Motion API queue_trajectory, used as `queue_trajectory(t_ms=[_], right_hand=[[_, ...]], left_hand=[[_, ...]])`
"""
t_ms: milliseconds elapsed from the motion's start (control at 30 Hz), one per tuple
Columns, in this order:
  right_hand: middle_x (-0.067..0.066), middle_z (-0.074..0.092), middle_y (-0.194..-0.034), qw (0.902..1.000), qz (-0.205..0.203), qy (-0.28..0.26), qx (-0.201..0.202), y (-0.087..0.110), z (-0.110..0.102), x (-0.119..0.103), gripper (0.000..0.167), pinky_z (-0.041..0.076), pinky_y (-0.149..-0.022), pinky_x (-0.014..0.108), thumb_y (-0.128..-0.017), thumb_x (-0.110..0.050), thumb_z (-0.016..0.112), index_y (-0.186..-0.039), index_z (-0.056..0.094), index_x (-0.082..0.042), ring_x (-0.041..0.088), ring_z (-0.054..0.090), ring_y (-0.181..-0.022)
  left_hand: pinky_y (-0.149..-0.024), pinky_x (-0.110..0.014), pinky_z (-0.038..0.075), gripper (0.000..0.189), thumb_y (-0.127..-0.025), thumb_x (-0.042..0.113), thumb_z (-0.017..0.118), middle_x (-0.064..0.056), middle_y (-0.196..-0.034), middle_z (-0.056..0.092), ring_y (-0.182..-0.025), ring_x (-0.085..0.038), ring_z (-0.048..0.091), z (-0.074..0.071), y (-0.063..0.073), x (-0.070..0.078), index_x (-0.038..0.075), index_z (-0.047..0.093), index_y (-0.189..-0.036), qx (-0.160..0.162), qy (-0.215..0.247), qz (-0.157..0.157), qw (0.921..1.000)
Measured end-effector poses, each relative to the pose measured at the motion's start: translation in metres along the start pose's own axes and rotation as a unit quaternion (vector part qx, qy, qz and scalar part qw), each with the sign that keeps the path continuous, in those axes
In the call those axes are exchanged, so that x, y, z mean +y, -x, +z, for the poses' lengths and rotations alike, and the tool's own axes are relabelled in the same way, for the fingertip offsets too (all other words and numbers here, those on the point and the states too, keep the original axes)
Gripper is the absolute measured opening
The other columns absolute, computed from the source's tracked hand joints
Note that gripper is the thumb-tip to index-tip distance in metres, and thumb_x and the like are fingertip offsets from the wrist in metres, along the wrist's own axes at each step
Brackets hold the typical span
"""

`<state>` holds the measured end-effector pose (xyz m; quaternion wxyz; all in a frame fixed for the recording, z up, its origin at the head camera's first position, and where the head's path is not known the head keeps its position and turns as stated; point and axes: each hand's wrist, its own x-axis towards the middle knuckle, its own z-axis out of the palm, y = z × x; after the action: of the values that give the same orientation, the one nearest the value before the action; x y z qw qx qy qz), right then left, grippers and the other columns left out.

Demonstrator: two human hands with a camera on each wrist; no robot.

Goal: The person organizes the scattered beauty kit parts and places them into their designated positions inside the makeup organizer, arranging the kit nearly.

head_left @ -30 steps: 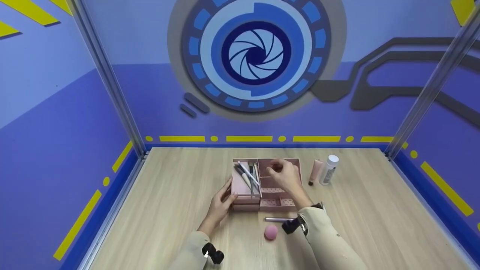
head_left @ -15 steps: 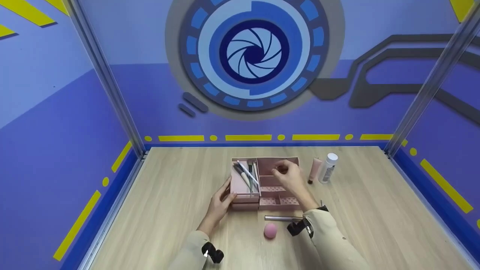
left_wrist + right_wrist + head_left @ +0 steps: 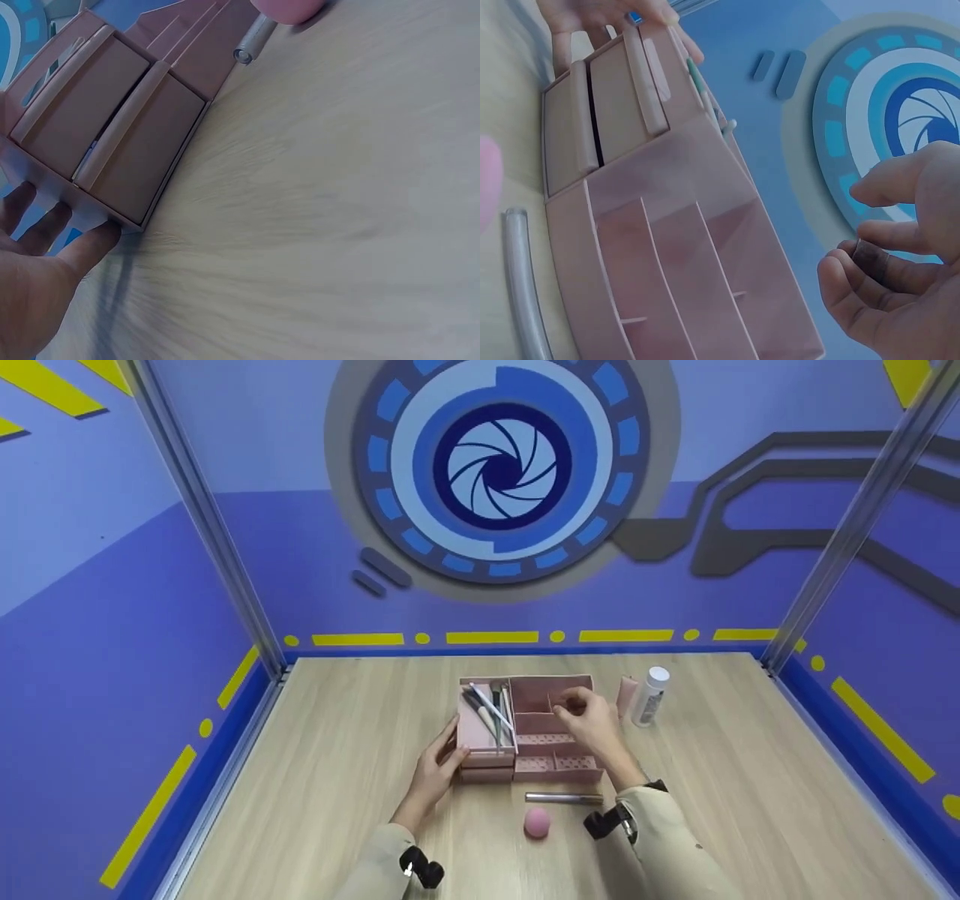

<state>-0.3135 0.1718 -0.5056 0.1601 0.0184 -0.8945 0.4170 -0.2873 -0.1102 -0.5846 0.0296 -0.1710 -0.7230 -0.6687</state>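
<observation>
A pink makeup organizer [image 3: 487, 761] stands on the table, with two drawers at left and a stepped row of compartments at right. Several makeup brushes [image 3: 489, 716] lie in its top left tray. My left hand [image 3: 433, 772] rests against the organizer's left side; in the left wrist view the fingertips touch that wall. Above the right compartments hovers my right hand [image 3: 592, 724], its fingers loosely bent. The right wrist view shows a gap between thumb and forefinger, with no held thing visible. A small dark patch on one finger there is unclear.
In front of the organizer lie a silver tube [image 3: 562, 797] and a round pink makeup sponge [image 3: 536, 823]. Right of it stand a pink squeeze tube [image 3: 626, 695], partly behind my right hand, and a white bottle [image 3: 649, 697] with a white cap.
My right hand has shifted right and slightly toward me over the compartments, uncovering more of the back one. The left hand stays on the organizer's side. The view has shifted slightly.
</observation>
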Motion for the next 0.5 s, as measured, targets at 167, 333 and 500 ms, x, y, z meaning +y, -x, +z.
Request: queue_trajectory(t_ms=[167,333,500], right_hand=[[0.006,0.072,-0.089,0.9999,-0.005,0.012,0.005,0.003,-0.004,0.007,0.021,0.055,-0.078,0.035,-0.081,-0.019,0.075,-0.100,0.072,-0.011,0.019,0.066,-0.081],[0.008,0.073,-0.091,0.9999,-0.008,0.013,0.000,0.004,-0.007,0.013,0.022,0.056,-0.078,0.038,-0.081,-0.016,0.075,-0.102,0.072,-0.010,0.020,0.067,-0.082],[0.010,0.072,-0.091,1.0000,-0.005,0.005,-0.004,0.007,-0.009,0.018,0.024,0.057,-0.080,0.040,-0.081,-0.013,0.073,-0.103,0.071,-0.005,0.023,0.067,-0.084]], left_hand=[[-0.107,-0.016,0.039,0.060,-0.098,0.010,0.057,-0.022,-0.155,0.032,-0.141,-0.036,0.036,-0.001,0.000,0.000,0.000,0.030,-0.151,-0.001,0.009,-0.004,0.9999],[-0.103,-0.013,0.040,0.060,-0.099,0.010,0.056,-0.021,-0.155,0.032,-0.140,-0.035,0.036,-0.001,-0.001,0.000,0.000,0.030,-0.151,-0.002,0.014,-0.001,0.9999],[-0.105,-0.015,0.040,0.059,-0.098,0.009,0.056,-0.023,-0.155,0.032,-0.139,-0.037,0.037,0.000,-0.001,-0.001,-0.001,0.031,-0.151,-0.001,0.004,0.005,1.0000]])
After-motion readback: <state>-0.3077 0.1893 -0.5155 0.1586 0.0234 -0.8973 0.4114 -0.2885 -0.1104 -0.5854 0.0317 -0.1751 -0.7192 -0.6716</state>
